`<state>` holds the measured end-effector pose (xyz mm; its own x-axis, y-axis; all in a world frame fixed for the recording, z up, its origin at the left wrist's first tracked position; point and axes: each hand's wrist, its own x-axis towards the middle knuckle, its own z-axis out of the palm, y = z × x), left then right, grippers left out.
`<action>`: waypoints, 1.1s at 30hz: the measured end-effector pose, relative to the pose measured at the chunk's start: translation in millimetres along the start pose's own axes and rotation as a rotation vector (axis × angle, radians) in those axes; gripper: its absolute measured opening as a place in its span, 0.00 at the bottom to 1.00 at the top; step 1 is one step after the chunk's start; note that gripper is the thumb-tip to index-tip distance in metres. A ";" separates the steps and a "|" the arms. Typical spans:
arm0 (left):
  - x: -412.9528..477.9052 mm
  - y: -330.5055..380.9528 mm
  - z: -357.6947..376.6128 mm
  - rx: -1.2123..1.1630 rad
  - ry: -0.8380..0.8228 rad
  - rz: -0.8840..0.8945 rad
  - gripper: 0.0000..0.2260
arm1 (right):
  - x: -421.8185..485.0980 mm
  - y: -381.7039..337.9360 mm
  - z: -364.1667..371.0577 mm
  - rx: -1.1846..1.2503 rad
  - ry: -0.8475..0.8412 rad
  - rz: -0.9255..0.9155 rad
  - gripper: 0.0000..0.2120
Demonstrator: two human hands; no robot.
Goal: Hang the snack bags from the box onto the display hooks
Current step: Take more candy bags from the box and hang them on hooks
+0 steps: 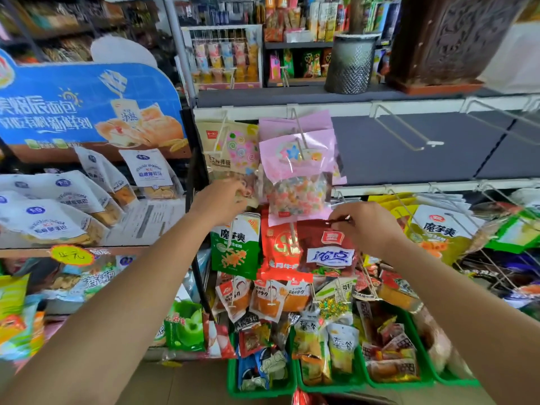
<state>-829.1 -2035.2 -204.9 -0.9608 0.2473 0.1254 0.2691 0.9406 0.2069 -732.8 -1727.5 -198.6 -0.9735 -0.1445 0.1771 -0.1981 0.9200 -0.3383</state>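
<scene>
Pinched between my right hand's [363, 226] thumb and fingers is the top edge of a dark red snack bag [328, 248], which hangs in front of the middle row of the rack, its white label facing me. My left hand [223, 201] reaches further up and to the left, fingers curled against the bottom of a beige lollipop bag [230, 153] on the top row; I cannot tell whether it truly grips that bag or only touches it.

Just right of the lollipop bag, a pink candy bag [296, 171] hangs from a wire hook [301, 128], with more pink bags behind it. Its lower edge overlaps the top of the dark red bag. To the left of the dark red bag hang an orange-red bag [277, 249] and a green and white bag [235, 247], touching side by side.

Further right on the top row I see bare hooks [403, 130] sticking out from a grey back panel [423, 147]. On the middle row to the right, yellow bags [441, 229] hang on other hooks.

Below, green bins [263, 390] hold loose small packets. On my left stands a blue bread sign [87, 109] above white bread bags [46, 217].
</scene>
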 end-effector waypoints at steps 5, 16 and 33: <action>-41.6 45.4 -4.3 -0.097 -0.026 0.062 0.10 | -19.3 35.7 -32.3 0.108 0.042 -0.003 0.05; -52.6 240.4 13.7 -0.446 0.074 0.159 0.20 | -35.0 118.9 -104.3 0.204 0.140 -0.179 0.04; 32.6 298.5 12.5 -0.632 0.242 -0.044 0.02 | -61.1 227.6 -114.4 0.156 0.168 0.092 0.16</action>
<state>-781.0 -1743.5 -151.1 -0.9494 0.0840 0.3025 0.2885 0.6137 0.7350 -705.3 -1467.6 -180.6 -0.9584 0.0121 0.2853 -0.1370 0.8573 -0.4963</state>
